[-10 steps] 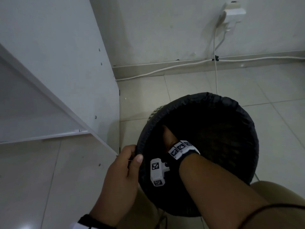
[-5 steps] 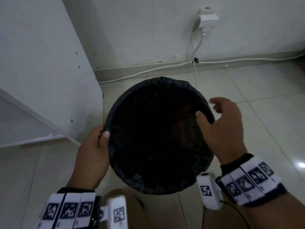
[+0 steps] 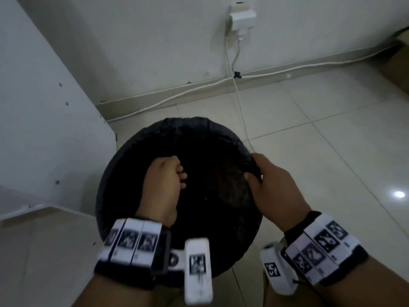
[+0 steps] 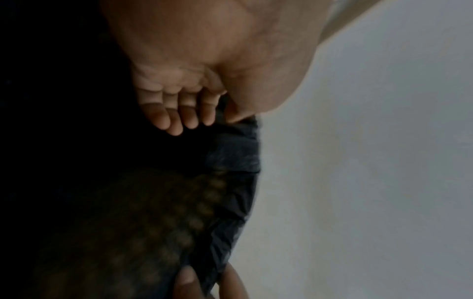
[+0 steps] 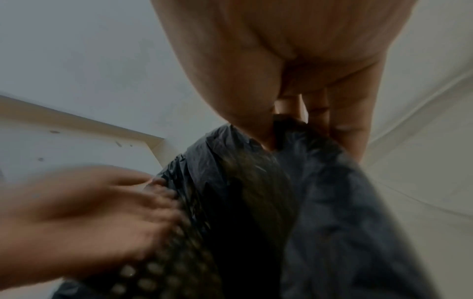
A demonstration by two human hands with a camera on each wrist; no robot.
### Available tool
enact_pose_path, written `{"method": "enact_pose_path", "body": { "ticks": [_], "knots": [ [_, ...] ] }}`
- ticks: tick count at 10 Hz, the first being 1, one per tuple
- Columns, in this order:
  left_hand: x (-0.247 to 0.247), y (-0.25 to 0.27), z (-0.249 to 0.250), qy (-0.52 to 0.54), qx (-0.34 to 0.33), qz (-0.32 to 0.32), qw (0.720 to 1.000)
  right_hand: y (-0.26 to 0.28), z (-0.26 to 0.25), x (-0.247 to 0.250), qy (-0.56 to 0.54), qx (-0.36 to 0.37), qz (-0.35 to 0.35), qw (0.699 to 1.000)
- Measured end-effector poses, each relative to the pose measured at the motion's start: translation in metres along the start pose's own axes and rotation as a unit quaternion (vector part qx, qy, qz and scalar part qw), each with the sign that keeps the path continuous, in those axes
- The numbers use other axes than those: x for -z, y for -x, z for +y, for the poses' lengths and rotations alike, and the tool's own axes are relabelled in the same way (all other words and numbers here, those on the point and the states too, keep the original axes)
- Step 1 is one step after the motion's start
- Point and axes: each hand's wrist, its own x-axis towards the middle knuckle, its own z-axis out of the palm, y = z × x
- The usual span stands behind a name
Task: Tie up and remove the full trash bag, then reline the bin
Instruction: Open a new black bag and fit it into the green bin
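A round bin with a perforated wall (image 5: 166, 273) stands on the tiled floor, lined with a black trash bag (image 3: 199, 134) folded over its rim. My left hand (image 3: 177, 171) is inside the left part of the opening with its fingers curled. In the left wrist view its thumb and fingers (image 4: 179, 119) pinch the bag's edge (image 4: 238, 153). My right hand (image 3: 252, 173) grips the bag at the right rim, thumb inside and fingers outside, as the right wrist view shows around the bag fold (image 5: 284, 129). The bin's inside is dark and its contents cannot be made out.
A white cabinet panel (image 3: 44, 129) stands close on the bin's left. Behind it are the wall, a socket with a plug (image 3: 242, 18) and white cables along the skirting (image 3: 177, 94); one cable (image 3: 242, 120) drops to the floor beside the bin. A cardboard box (image 3: 396, 63) sits far right.
My right arm came out of the bin, and that hand now pinches the bag at the right rim. My left hand left the outer left rim and now pinches the bag's edge inside the opening.
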Motion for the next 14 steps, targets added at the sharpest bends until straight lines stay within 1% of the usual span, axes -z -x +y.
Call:
{"method": "enact_pose_path", "body": {
  "ticks": [1,2,3,4,5,6,7,8,9,10,11,12,13,14],
  "knots": [
    [-0.027,-0.043,-0.021,0.139,0.136,0.018,0.981,0.009,0.002,0.0,0.0,-0.003,0.004,1.0],
    [-0.038,-0.073,-0.039,0.134,0.127,-0.015,0.983,0.013,0.001,-0.001,-0.006,-0.012,0.001,1.0],
    [-0.05,-0.086,-0.046,0.143,0.164,-0.097,0.971,0.012,0.001,-0.003,0.002,-0.011,0.002,1.0],
    [-0.057,-0.091,-0.05,0.068,0.176,-0.087,0.978,0.008,0.001,-0.003,0.004,-0.014,-0.001,1.0],
    [-0.058,-0.092,-0.054,0.028,0.171,-0.087,0.981,0.004,0.002,-0.003,0.003,-0.021,-0.003,1.0],
    [-0.057,-0.093,-0.061,-0.067,0.143,-0.012,0.987,0.001,0.002,-0.002,-0.002,-0.024,-0.002,1.0],
    [-0.056,-0.089,-0.075,-0.1,0.157,-0.048,0.981,-0.001,0.0,-0.002,0.004,-0.025,-0.006,1.0],
    [-0.057,-0.11,-0.111,-0.066,0.218,-0.142,0.963,-0.003,0.0,-0.002,0.009,-0.02,0.0,1.0],
    [-0.058,-0.104,-0.105,-0.084,0.206,-0.118,0.968,-0.007,0.005,-0.005,0.016,-0.019,0.015,1.0],
    [-0.047,-0.104,-0.094,-0.201,0.134,0.016,0.97,-0.013,0.01,-0.009,0.01,-0.02,0.036,0.999],
    [-0.035,-0.102,-0.086,-0.235,0.099,0.065,0.965,-0.019,0.009,-0.017,-0.019,-0.032,0.07,0.997],
    [-0.032,-0.096,-0.073,-0.214,0.061,0.085,0.971,-0.026,0.003,-0.031,-0.058,-0.041,0.102,0.992],
    [-0.027,-0.098,-0.064,-0.157,0.002,0.155,0.975,-0.037,-0.004,-0.041,-0.079,-0.037,0.126,0.988],
    [-0.018,-0.107,-0.058,-0.15,-0.058,0.171,0.972,-0.048,-0.013,-0.043,-0.092,-0.025,0.139,0.986]
  ]
}}
